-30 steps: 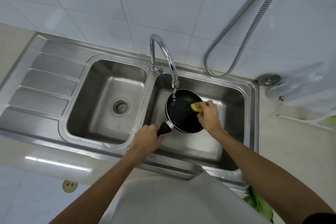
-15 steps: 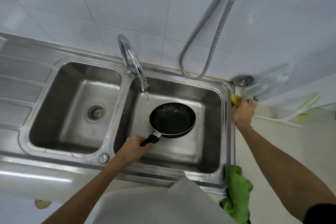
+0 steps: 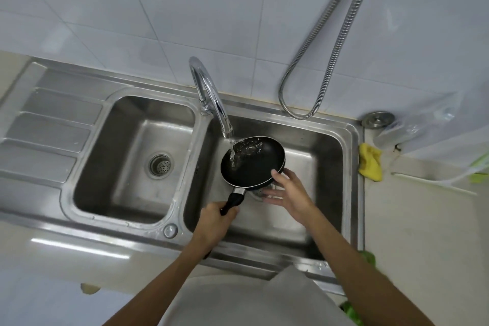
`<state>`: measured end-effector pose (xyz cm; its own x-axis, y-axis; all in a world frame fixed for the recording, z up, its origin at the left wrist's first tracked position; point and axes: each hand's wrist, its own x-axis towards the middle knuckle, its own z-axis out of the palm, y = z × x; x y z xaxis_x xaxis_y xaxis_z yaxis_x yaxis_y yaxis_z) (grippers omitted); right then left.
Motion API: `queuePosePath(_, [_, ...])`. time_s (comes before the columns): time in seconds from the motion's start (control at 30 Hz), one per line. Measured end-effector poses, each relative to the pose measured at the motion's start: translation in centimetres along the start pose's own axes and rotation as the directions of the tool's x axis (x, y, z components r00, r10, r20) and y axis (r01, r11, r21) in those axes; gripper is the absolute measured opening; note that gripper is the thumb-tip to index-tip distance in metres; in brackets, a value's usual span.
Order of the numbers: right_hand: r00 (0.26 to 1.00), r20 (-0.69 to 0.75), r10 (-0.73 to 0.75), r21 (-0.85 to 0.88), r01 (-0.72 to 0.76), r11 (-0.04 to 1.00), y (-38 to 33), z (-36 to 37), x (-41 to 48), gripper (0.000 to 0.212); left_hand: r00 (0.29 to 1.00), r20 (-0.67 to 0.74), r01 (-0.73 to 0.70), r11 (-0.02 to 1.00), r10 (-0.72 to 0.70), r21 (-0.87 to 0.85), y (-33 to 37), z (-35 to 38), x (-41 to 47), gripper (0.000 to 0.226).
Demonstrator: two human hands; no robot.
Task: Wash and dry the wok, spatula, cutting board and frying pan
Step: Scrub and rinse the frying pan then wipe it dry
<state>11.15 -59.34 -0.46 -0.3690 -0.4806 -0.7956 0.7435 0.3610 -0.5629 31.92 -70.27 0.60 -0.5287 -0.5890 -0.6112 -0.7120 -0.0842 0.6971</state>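
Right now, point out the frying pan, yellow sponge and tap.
frying pan (image 3: 256,167): head view, black inside surface.
yellow sponge (image 3: 370,160): head view, its middle.
tap (image 3: 221,114): head view, curved neck.

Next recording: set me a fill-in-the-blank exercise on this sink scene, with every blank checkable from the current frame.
1. The left hand grips the frying pan by its black ___.
2. The pan is held over the ___ basin of the sink.
3. Water from the ___ pours into the pan.
4. The sponge lying on the counter beside the sink is ___ in colour.
Missing words: handle; right; faucet; yellow.
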Motion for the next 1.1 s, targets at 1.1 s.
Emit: queuePosePath(1.1, [0.983,0.169,0.071,0.515,-0.149,0.844,-0.4,6.0,-2.7,0.048,0.907,0.420,0.405,0.313,-0.020,-0.859,5.5,0.0,-4.9,0.043])
